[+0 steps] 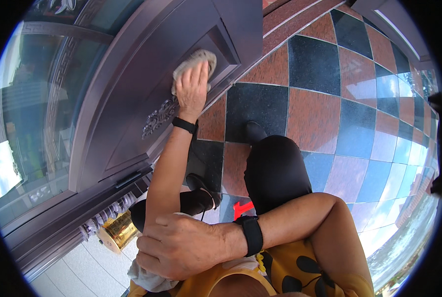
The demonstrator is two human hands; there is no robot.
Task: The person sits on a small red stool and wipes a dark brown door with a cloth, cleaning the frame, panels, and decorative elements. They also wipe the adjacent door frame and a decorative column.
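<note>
My left hand (193,87) presses a bunched grey-beige cloth (198,59) against the lower panel of a dark purple-brown door (143,70). Its fingers lie over the cloth, beside the panel's raised moulding. Just below the hand, a carved scroll ornament (159,118) decorates the panel. My right hand (187,245) is bent across my body, close to my left elbow. It is closed around a pale grey cloth (150,276), which hangs out beneath the fist. Black bands circle both wrists.
Glass panes with patterned metal bars (63,74) adjoin the door. A gold-coloured metal cylinder (119,230) is near the door frame at lower left. On the glossy checkered tile floor (312,115), a red object (242,209) shows partly beside my leg. A stone sill (284,22) runs past the door.
</note>
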